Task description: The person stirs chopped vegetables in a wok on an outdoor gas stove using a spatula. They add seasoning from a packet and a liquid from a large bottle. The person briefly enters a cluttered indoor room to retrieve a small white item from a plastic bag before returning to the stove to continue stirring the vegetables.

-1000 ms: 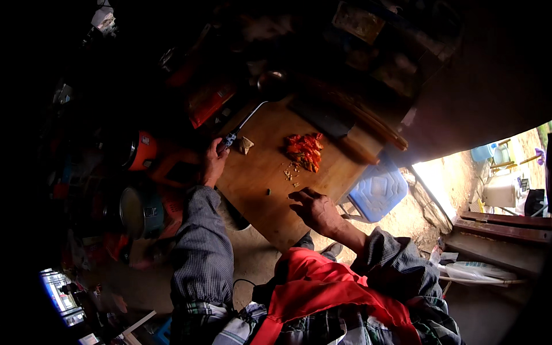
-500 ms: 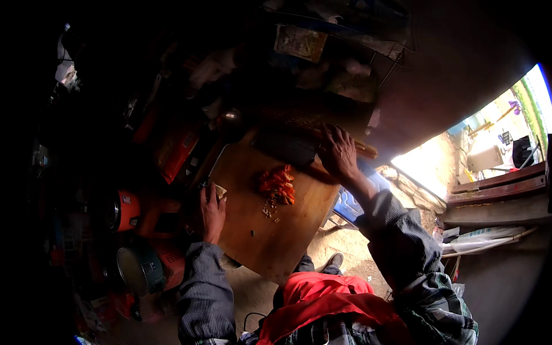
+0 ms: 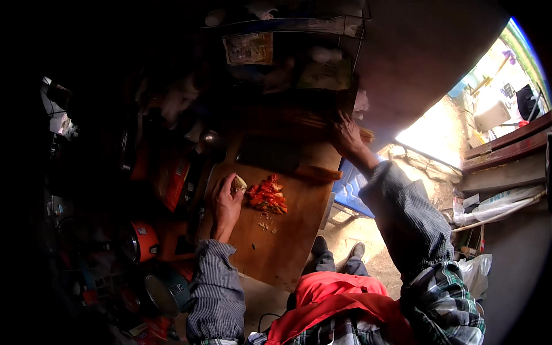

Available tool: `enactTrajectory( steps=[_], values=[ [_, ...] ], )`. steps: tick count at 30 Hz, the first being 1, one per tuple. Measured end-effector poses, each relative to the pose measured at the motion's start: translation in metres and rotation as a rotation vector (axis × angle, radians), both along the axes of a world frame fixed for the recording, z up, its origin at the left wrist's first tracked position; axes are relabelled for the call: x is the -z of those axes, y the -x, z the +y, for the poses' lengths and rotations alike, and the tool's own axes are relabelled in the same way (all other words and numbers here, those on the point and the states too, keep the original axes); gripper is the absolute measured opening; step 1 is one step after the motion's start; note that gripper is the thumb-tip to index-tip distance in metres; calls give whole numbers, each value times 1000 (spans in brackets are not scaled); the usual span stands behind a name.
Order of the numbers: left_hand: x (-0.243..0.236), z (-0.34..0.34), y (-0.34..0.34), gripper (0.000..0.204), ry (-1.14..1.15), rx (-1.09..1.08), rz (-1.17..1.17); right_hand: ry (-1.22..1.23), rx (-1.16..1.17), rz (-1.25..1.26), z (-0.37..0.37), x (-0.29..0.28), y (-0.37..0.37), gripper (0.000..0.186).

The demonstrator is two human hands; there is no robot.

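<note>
My left hand (image 3: 227,201) is closed on a pale, wedge-shaped piece that looks like a garlic bulb (image 3: 240,182), held at the left side of the wooden cutting board (image 3: 276,253). Just right of it lies a heap of chopped red peppers (image 3: 268,195), with pale seeds scattered below. Beyond the heap a dark-bladed cleaver (image 3: 265,155) rests flat, its wooden handle pointing right. My right hand (image 3: 348,137) is off the cleaver, at the board's far right; its fingers look stretched out over long wooden sticks (image 3: 365,135), partly in shadow.
An orange appliance (image 3: 144,241) and a green round tin (image 3: 167,292) stand left of the board. A wire rack (image 3: 355,40) with packets is at the back. A blue stool (image 3: 352,195) stands to the right, near a bright doorway. Much of the left is dark.
My right hand has moved away from the cleaver toward the wooden sticks, uncovering its handle. My left hand has lifted the pale piece closer to the peppers. The view has shifted.
</note>
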State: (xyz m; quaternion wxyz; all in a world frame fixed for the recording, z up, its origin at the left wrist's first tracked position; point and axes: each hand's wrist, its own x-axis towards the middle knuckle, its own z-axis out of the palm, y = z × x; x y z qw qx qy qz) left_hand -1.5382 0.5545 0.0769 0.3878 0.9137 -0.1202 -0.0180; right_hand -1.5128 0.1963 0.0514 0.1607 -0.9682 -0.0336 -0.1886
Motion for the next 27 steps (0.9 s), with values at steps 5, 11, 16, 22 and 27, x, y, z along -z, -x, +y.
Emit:
enactTrajectory(
  steps=[5,11,16,22,27],
  values=[
    [12,-71,-60,41,-4,88,-37,-157,50,-51,12,-41,45,49],
    [24,-136,-113,38,-136,149,-81,-381,185,-46,-7,-36,193,44],
    [89,-51,-177,49,-176,192,-308,-561,433,86,-3,-20,339,34],
    [-36,-143,-24,24,61,312,-119,-889,708,152,35,17,469,15],
    [-29,-250,167,17,15,1048,-308,-1092,795,50,51,21,557,15]
  ],
)
